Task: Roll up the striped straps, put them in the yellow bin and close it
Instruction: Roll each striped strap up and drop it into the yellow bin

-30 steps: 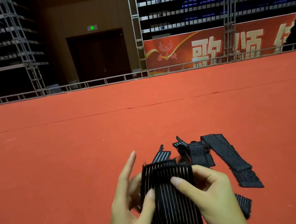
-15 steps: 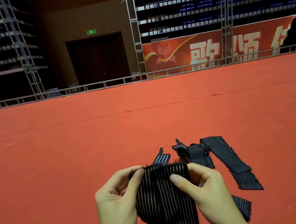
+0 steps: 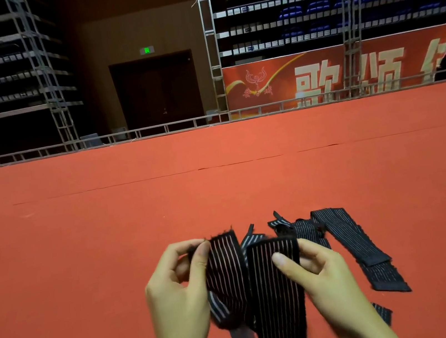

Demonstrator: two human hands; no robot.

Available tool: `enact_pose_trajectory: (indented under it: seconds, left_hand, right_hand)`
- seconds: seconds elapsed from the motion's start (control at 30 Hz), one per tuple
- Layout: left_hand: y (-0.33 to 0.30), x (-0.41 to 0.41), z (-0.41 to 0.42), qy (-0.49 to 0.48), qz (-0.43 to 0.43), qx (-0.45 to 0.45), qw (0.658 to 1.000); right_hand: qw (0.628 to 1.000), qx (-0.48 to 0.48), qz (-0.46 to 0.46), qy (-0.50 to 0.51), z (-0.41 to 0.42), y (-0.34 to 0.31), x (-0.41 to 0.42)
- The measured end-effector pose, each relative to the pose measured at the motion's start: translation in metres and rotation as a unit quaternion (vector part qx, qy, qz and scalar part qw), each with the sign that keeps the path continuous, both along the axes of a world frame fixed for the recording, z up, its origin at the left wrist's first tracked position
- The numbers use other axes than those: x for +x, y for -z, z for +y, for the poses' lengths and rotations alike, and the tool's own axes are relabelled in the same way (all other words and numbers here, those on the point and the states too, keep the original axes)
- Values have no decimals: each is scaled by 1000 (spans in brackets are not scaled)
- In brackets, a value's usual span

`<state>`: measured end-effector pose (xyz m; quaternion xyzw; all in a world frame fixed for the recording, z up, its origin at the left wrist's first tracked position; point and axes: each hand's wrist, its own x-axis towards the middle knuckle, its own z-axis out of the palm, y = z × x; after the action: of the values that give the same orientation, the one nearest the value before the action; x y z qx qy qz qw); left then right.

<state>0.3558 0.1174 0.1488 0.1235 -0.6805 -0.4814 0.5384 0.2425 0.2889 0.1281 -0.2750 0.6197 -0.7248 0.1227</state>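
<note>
Half a second ago, both ends pressed together in one bundle between the hands; now pulled apart. Left hand (image 3: 176,290) pinching the fuzzy top edge of one strap (image 3: 225,267) between thumb and forefinger, drawn off to the left. Right hand (image 3: 324,278) pinching the top of the other length (image 3: 276,292), thumb across its front, fingers behind. Probably separating two stuck layers, or hunting for the end to start from; no roll begun yet, so the task sits early.

Both held lengths raised above the red floor (image 3: 85,263), hanging down between the wrists and out of the bottom of the view. Whether one strap folded over or two separate pieces, cannot tell. Black elastic weave, thin pale lengthwise stripes, a rough hook-and-loop-looking fringe at the top edges. Soft and limp, likely to cling to itself.

More straps (image 3: 347,239) flat on the floor just beyond the right hand, unrolled, partly overlapping. No yellow bin in view.
</note>
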Motion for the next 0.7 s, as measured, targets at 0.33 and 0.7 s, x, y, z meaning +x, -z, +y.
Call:
enact_pose_trajectory:
  seconds: [0.33,0.7]
  left_hand:
    - [-11,-26,-7,-111,62,43,991]
    - [-27,-35,-39,-84,48,32,995]
  right_hand:
    - [994,13,91,62,13,-43,15]
    - [992,-80,80,54,19,-66,16]
